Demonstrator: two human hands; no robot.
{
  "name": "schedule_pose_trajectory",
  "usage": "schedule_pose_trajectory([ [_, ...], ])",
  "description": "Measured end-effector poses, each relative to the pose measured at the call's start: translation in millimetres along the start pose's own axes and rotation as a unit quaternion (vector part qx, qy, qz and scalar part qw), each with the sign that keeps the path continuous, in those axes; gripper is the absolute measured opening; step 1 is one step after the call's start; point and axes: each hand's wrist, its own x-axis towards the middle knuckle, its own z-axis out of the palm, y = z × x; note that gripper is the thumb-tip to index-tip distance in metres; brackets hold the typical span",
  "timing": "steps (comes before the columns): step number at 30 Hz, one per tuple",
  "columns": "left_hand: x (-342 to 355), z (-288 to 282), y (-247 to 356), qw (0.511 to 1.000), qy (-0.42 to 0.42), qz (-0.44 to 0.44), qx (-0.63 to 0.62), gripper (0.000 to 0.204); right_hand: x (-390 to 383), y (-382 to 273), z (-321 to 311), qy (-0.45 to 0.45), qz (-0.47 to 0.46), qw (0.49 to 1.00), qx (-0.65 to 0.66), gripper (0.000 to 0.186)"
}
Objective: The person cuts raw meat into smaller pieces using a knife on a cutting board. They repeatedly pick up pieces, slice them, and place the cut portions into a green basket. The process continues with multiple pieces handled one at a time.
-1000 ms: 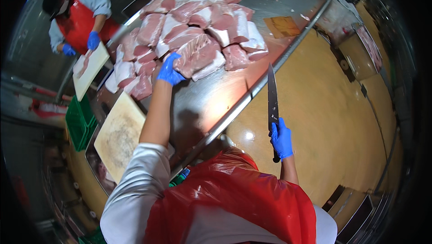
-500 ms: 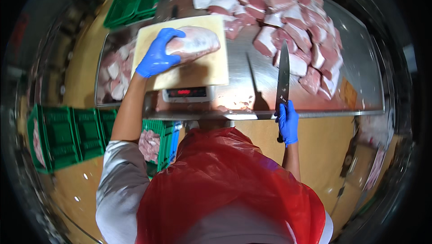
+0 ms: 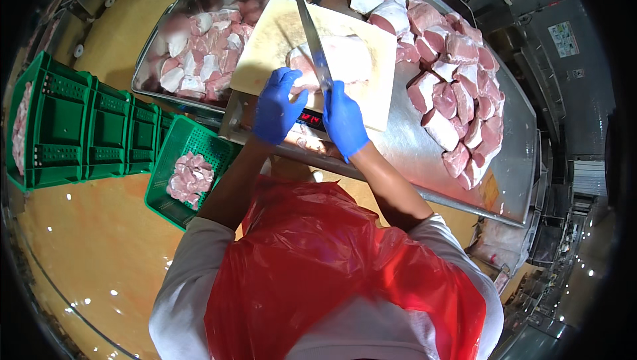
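Strong light falls on the middle, brightening the pale cutting board (image 3: 265, 48) and casting a thin shadow left of the knife (image 3: 312, 35). The steel bench (image 3: 398, 154) carries a soft sheen; the plastic apron (image 3: 345, 247) catches glossy highlights, and the floor (image 3: 99, 247) small white glints. Toward the rim, straight edges bow, the surroundings dim, and the corners go black.

Meat piece (image 3: 348, 60) partly hidden behind the knife blade (image 3: 310, 35)
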Motion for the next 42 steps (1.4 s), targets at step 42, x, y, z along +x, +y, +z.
schedule_pose_trajectory([
  [42, 23.1, -119.9, -60.6, 0.958, -0.069, -0.13, -0.245, 0.026, -86.7, -62.6, -99.4, -0.311, 0.153, 0.906, -0.241, 0.021],
])
